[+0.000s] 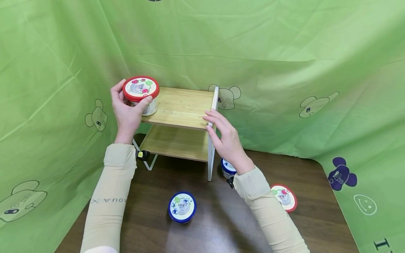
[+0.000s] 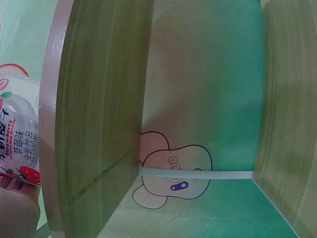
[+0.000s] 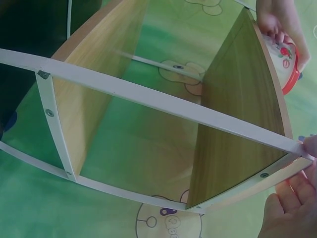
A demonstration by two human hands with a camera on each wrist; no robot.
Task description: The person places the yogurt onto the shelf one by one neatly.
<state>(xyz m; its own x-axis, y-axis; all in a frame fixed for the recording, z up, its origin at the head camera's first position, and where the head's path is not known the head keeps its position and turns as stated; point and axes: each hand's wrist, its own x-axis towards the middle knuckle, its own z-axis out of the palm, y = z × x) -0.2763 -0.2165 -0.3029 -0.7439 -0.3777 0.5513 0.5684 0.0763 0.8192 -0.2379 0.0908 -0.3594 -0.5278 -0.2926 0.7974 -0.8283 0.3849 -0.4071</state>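
Note:
My left hand grips a strawberry tub with a red lid, thumb at the front and fingers round the far left side. The tub stands upright at the left end of the upper board of a two-tier wooden shelf. In the left wrist view the tub's printed side shows beyond the board edge. My right hand is at the shelf's white right side frame. In the right wrist view its thumb and fingers lie on either side of that frame, near the top front corner.
On the dark wooden table, a blue-lidded tub stands in front of the shelf. Another blue-lidded tub is partly hidden behind my right wrist. A red-lidded tub stands to the right beside my forearm. Green printed cloth hangs behind.

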